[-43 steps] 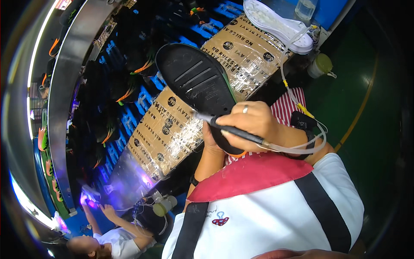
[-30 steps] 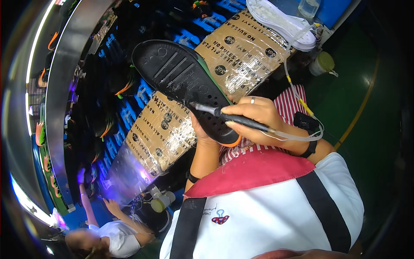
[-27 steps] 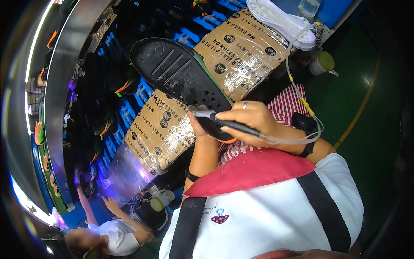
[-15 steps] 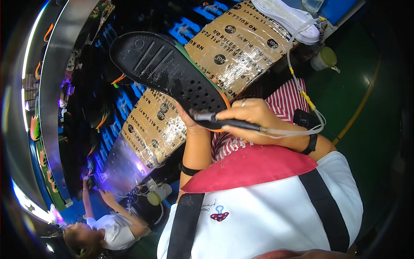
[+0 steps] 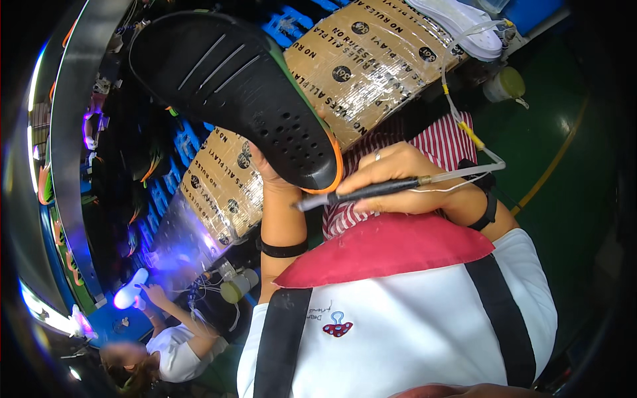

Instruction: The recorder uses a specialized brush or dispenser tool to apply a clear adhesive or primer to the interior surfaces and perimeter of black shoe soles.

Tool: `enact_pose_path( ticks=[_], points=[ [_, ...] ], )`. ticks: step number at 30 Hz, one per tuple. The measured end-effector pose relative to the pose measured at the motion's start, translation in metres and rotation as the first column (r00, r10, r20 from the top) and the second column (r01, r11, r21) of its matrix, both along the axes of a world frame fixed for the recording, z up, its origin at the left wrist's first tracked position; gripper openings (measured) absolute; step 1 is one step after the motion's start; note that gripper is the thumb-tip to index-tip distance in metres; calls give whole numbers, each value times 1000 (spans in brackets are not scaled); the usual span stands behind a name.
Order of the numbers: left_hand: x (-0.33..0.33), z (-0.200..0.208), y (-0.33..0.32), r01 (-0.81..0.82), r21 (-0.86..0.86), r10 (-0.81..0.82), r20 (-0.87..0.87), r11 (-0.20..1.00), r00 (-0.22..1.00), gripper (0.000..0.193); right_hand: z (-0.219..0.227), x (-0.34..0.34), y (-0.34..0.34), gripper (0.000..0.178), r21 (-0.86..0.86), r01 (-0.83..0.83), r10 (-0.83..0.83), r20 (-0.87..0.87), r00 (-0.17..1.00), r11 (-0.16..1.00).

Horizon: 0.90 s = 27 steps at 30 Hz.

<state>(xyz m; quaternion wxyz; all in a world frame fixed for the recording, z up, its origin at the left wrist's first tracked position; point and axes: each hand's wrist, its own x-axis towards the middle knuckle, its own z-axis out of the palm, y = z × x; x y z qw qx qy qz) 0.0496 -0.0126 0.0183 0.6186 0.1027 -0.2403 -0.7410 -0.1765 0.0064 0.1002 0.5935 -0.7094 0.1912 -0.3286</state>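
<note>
My left hand [image 5: 267,169] holds a large shoe sole [image 5: 219,79] from beneath, mostly hidden behind it. The sole's black face is turned up, with long grooves toward the toe and several small holes near the heel. Green shows along one side, and an orange edge runs round the heel. My right hand [image 5: 398,172] is closed round the black handle of a glue brush [image 5: 378,191], fed by a clear tube. The bristles lie just below the heel's edge; whether they touch it I cannot tell.
Beyond the sole is a tape-wrapped cardboard surface [image 5: 378,60]. A white sole [image 5: 464,26] lies at its far right, near a lidded container [image 5: 504,86]. Along the left runs a line with blue racks [image 5: 189,142]. At lower left, a co-worker [image 5: 176,351] handles a glowing white piece [image 5: 131,289].
The sole has risen nearer to me and its toe has shifted up and left. The brush has moved off the holed heel area to below the heel. The co-worker's hands now hold a white piece.
</note>
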Motion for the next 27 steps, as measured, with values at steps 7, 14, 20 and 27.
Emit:
enact_pose_path(
  ticks=[7,14,20,27],
  points=[
    [20,-9,3,-80,205,25,255,976,967,93,-5,-3,-3,26,-170,-47,43,-27,999,984],
    [16,17,-6,179,74,-187,131,981,974,59,-13,0,0,25,-196,-13,12,-3,1000,980],
    [17,35,-9,178,105,-203,334,978,920,56,-15,-1,-5,23,-199,82,-87,-18,996,977],
    [16,52,-19,289,227,-368,562,930,741,47,-6,-8,-11,23,-320,-179,153,-106,983,930]
  ],
)
